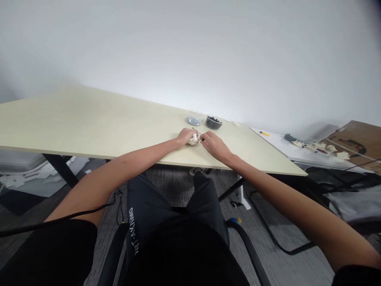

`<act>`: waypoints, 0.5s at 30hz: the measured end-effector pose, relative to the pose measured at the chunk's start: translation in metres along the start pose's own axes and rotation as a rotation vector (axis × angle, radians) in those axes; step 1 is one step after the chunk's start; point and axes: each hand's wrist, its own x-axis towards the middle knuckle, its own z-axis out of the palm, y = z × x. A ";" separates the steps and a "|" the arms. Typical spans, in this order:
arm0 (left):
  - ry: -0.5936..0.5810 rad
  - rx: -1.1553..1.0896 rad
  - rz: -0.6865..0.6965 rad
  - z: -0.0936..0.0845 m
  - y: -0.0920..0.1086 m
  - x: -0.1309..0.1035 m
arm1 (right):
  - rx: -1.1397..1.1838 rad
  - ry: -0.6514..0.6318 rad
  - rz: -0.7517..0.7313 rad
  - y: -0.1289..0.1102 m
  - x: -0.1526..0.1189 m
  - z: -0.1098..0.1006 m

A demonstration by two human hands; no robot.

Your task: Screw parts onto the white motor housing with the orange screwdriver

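A small white part (195, 139) sits low over the table near its front edge, between my hands. My left hand (185, 136) is closed on its left side. On the right, my right hand (212, 143) has its fingers pinched together at the part's edge, with a small dark piece (203, 139) at the fingertips. Just behind my hands stand a clear container of silvery small pieces (193, 120) and a clear bowl of black pieces (214, 122).
The pale table (89, 119) reaches far left, with a wall behind it. At the right, a lower white table (276, 141) bears a yellow-orange tool (264, 134), several white parts (321, 147) and a cardboard box (357, 139). Chair armrests flank my legs.
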 end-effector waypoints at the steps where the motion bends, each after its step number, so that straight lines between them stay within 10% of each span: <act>1: -0.002 -0.004 -0.001 0.000 0.000 0.000 | -0.002 -0.001 0.001 0.000 0.000 0.000; 15: 0.009 -0.101 -0.063 0.000 -0.001 0.000 | 0.030 -0.047 0.056 -0.003 0.005 -0.006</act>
